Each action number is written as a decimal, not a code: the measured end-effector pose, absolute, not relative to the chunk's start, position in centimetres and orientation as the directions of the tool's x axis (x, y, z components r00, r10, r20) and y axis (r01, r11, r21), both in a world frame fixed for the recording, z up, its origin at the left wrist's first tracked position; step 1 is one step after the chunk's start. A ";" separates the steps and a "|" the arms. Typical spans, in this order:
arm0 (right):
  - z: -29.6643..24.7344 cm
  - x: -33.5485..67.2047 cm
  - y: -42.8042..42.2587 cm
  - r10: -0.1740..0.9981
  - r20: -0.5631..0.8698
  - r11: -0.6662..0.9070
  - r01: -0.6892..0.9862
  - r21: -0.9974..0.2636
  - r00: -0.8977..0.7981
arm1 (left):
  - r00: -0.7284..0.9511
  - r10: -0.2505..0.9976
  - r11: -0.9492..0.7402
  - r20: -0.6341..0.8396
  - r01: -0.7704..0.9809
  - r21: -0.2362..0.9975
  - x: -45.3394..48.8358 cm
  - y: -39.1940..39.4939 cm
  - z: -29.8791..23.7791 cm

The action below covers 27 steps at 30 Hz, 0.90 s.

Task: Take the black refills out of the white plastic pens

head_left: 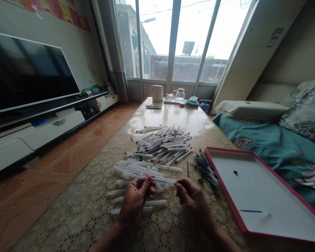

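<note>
My left hand (pixel 136 199) and my right hand (pixel 191 197) hold one white pen barrel (pixel 162 180) between them, each pinching an end, low over the lace-covered table (pixel 81 210). Just beyond my hands lies a heap of empty white barrels (pixel 136 169). Farther back sits a bigger pile of pens with dark tips (pixel 164 143). A bundle of thin black refills (pixel 206 169) lies right of my right hand.
A shallow white tray with a red rim (pixel 220 178) holds one refill and a small black bit at the right. A white jug (pixel 157 93), a glass pot (pixel 180 94) and a tray stand at the table's far end. A teal-covered sofa is right, a TV left.
</note>
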State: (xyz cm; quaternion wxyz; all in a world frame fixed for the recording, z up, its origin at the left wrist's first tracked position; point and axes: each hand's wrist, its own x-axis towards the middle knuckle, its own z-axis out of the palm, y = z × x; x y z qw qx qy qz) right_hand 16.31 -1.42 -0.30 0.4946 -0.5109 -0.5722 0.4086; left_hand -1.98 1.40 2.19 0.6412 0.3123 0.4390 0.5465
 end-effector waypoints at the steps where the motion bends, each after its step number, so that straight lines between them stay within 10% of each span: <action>1: -0.2 16.3 -1.4 0.989 0.147 0.143 0.167 -0.975 0.010 | 0.014 0.975 0.208 -0.224 -0.433 0.877 -2.0 1.4 2.2; 27: -0.6 16.5 -1.3 0.976 0.216 0.202 0.389 -0.899 -0.007 | 0.031 0.976 0.206 -0.215 -0.442 0.873 -2.0 1.5 2.0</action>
